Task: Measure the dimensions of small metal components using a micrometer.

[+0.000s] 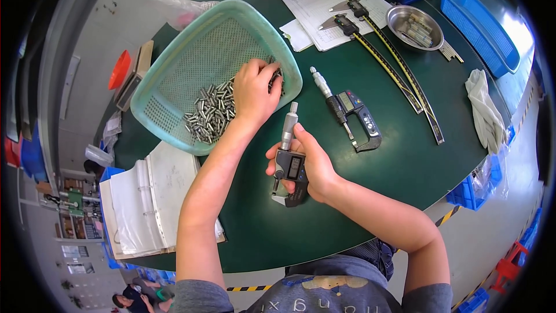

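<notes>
In my right hand (pixel 317 165) is a digital micrometer (pixel 293 165), its thimble pointing up and away and its frame toward me. The thumb lies along the thimble, and no part shows between the jaws. My left hand (pixel 255 91) reaches into a pale green plastic basket (pixel 168 69), fingers curled at its right side among small metal pins (pixel 213 110). The fingertips are partly hidden, so what they grip cannot be made out. Most of the pins lie heaped loosely just left of that hand. A second digital micrometer (pixel 350 113) lies on the table to the right.
Two digital calipers (pixel 346 25) lie beyond, partly over paper sheets (pixel 327 8). A metal bowl (pixel 397 17) holds cylindrical pieces. Farther right are a blue basket (pixel 472 26) and a white glove (pixel 485 110). An open binder (pixel 168 197) sits at the left edge of the green table (pixel 255 237).
</notes>
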Tool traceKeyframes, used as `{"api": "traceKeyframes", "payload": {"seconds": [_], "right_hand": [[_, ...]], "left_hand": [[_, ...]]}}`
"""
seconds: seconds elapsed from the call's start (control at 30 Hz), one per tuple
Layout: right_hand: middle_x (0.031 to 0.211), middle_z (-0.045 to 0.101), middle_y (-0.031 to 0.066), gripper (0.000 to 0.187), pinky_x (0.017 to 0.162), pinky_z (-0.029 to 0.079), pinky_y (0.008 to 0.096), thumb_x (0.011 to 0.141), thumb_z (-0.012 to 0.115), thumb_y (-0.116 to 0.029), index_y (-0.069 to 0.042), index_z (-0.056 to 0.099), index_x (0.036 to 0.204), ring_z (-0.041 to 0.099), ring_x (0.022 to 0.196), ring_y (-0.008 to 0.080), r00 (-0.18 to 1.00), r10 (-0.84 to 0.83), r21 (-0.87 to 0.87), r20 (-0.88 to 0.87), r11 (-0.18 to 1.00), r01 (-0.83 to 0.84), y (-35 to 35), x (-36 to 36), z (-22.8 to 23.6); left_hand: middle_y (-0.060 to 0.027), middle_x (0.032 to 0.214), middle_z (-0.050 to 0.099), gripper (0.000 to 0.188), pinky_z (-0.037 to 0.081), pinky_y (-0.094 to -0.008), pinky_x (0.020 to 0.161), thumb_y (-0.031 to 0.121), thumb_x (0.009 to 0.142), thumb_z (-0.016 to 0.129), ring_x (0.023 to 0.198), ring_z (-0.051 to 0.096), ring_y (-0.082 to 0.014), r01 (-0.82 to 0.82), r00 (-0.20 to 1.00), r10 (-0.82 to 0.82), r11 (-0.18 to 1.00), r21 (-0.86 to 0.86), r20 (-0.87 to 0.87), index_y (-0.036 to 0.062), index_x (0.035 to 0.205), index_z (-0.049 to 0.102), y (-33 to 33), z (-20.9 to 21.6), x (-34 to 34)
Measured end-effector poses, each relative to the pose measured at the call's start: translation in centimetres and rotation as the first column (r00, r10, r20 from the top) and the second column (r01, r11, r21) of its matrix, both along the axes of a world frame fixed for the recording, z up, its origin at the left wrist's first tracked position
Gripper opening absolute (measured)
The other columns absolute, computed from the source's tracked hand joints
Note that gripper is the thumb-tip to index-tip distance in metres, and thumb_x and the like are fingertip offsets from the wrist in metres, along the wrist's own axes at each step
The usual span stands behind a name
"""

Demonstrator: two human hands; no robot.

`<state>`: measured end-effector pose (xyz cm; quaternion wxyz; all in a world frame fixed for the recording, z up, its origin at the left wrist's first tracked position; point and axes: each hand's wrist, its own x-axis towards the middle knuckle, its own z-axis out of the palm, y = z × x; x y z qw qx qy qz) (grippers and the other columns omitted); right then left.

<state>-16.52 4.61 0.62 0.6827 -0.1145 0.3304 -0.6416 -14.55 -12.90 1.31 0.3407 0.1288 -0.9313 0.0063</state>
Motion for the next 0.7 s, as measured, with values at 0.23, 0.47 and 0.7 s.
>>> {"api": "traceKeyframes", "payload": {"seconds": [0.23,0.47,0.7], "right_hand": [[0.066,0.057,0.0125,0.062,0.040,0.038,0.0259,0.086,0.019,-0.052,0.000,0.053,0.086,0.043,0.037,0.0153,1.000,0.004,0.005,-0.013,1.000,-0.004,-0.01,0.07,0.06],[0.066,0.057,0.0124,0.061,0.039,0.038,0.0259,0.086,0.020,-0.052,0.000,0.053,0.086,0.043,0.037,0.0154,1.000,0.006,0.019,-0.010,1.000,-0.006,-0.05,-0.02,0.15],[0.066,0.058,0.0123,0.061,0.040,0.038,0.0258,0.085,0.022,-0.053,0.000,0.053,0.086,0.043,0.037,0.0155,1.000,0.004,0.012,-0.010,1.000,-0.004,-0.05,-0.03,0.15]], "left_hand": [[-0.0065,0.077,0.051,0.019,0.040,-0.0360,0.064,0.011,0.064,0.064,0.074,0.050,-0.0248,-0.007,0.999,0.009,0.999,-0.037,0.053,0.0065,0.082,0.063,-0.06,0.20,-0.07],[-0.0062,0.079,0.053,0.015,0.041,-0.0356,0.067,0.009,0.063,0.065,0.076,0.052,-0.0257,0.013,0.996,-0.011,1.000,-0.017,0.083,0.0054,0.076,0.058,0.27,0.74,-0.19],[-0.0066,0.074,0.052,0.012,0.040,-0.0367,0.065,0.006,0.061,0.064,0.073,0.051,-0.0262,0.056,0.998,-0.056,0.998,0.021,0.023,0.0058,0.068,0.053,-0.34,-0.03,0.18]]}}
